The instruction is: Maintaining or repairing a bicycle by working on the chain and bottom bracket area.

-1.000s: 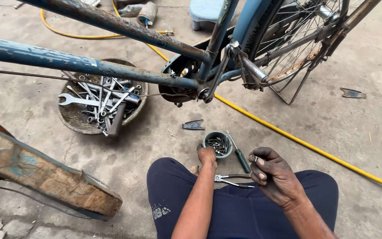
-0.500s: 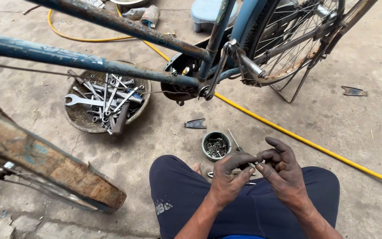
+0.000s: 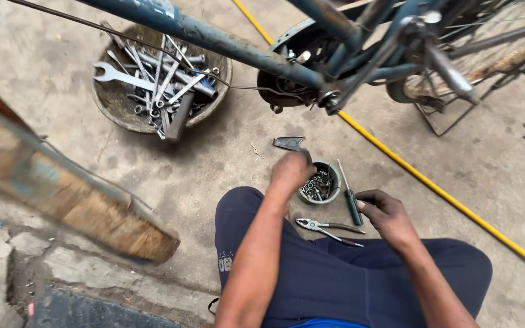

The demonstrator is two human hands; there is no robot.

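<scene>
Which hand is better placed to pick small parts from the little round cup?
Left. The left hand hovers at the cup rim; the right hand rests beside the screwdriver, farther off.

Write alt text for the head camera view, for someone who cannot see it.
A seated person's left hand reaches into a small round tin of nuts on concrete, the right hand beside a screwdriver. Pliers lie at the knees; a blue bicycle and bowl of wrenches sit ahead.
</scene>
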